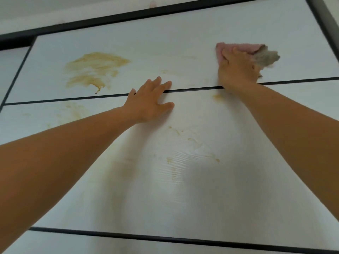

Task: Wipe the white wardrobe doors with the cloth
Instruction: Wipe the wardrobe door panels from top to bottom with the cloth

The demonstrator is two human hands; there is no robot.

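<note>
Wardrobe doors (183, 43): left hand (149, 103) flat across seam (194, 89), fingers (166, 84) spread; right hand (238, 70) grips cloth (244, 46) above.

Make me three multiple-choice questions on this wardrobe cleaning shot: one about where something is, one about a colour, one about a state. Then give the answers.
1. Where is the big smear relative to the cloth?
A. Left of it, on the same upper door panel
B. Directly below it
C. To its right

2. What colour is the smear?
A. Blue
B. Yellowish brown
C. Black

3. How is the left hand placed?
A. Gripping the cloth
B. Curled in a fist, away from the wardrobe
C. Fingers straight, flat across the dark gap between two panels

Answers:
1. A, since the smear sits far left of the cloth on that panel.
2. B, as it shows yellowish brown against the white.
3. C, because the left hand lies flat on the panels, while the right hand grips the cloth.
</note>
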